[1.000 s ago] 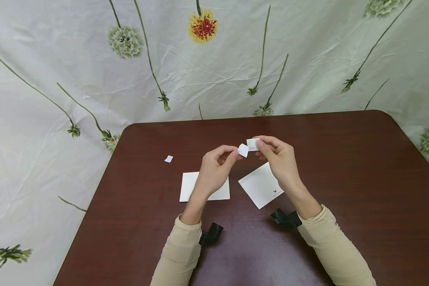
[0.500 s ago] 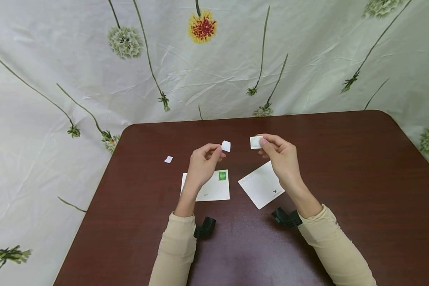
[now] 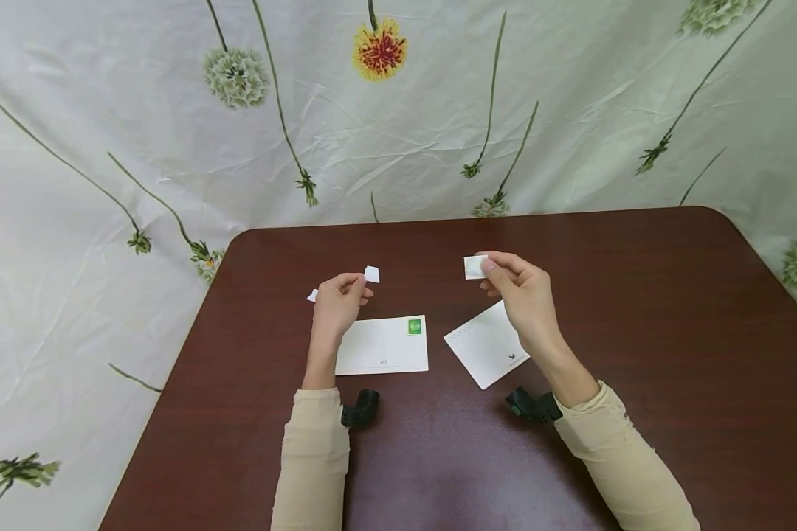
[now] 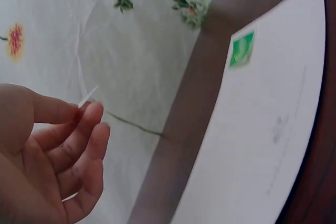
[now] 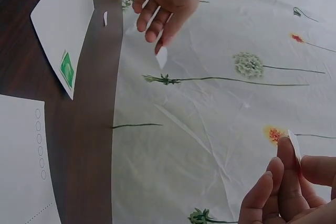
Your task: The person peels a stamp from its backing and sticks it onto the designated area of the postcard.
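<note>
My left hand (image 3: 337,304) pinches a small white piece of backing paper (image 3: 372,274) between thumb and forefinger, above the table's left side. To the right, my right hand (image 3: 516,284) pinches a stamp (image 3: 474,267) by its edge, its pale back facing the head camera. Beneath and between the hands lies a white postcard (image 3: 380,354) with a green stamp (image 3: 415,327) at its upper right corner. A second postcard (image 3: 481,350) lies askew below my right hand, which hides part of it. In the right wrist view it shows a row of ovals (image 5: 39,139).
Another white paper scrap (image 3: 312,296) lies on the dark red table (image 3: 637,310), partly covered by my left hand. A pale flowered cloth (image 3: 425,147) hangs behind the table. Dark devices (image 3: 361,409) sit at both wrists.
My left hand has moved left with the backing paper, away from the stamp, uncovering the green stamp on the postcard. My right hand has stayed nearly still, holding its stamp.
</note>
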`<state>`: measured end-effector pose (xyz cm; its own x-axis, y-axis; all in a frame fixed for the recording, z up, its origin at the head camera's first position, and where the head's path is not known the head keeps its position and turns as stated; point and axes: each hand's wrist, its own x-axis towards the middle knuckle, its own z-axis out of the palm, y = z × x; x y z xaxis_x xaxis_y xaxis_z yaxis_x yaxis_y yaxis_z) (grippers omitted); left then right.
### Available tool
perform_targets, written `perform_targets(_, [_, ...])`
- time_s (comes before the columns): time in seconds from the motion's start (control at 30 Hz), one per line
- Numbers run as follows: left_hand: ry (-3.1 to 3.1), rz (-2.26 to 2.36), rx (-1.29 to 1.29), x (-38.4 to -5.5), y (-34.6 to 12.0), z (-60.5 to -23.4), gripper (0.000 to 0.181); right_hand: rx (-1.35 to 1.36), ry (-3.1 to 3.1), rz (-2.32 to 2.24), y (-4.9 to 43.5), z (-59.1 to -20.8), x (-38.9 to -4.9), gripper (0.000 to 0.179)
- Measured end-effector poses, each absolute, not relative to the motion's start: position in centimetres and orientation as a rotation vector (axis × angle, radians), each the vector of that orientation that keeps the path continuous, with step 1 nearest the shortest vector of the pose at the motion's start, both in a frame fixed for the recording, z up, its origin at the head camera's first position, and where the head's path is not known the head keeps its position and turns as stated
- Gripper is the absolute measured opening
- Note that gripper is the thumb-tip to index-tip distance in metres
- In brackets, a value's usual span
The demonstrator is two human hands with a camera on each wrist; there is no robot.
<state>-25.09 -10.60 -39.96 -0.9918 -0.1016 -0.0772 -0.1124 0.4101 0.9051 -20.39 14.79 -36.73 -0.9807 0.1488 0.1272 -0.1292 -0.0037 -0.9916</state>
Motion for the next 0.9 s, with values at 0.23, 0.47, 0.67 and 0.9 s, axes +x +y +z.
perform_targets(0.23, [2.643, 1.52, -0.387, -26.1, -13.5, -42.1, 0.03, -0.019, -2.064, 2.14, 14.8, -36.5, -20.3, 0.026])
perform_targets(0.47, [2.673, 1.347, -0.497, -26.2, -16.0, -43.7, 0.034, -0.006, -2.059, 2.187, 14.8, -36.4, -20.2, 0.026])
perform_targets(0.67, [2.757, 1.165, -0.583, -26.1, -16.3, -43.5, 0.033, -0.005, -2.058, 2.198, 14.7, -36.3, -20.1, 0.026])
perform_targets(0.9, [2.803, 1.062, -0.643, -25.9, -16.8, -43.2, 0.035, -0.006, -2.069, 2.201, 14.6, -36.2, -20.0, 0.026])
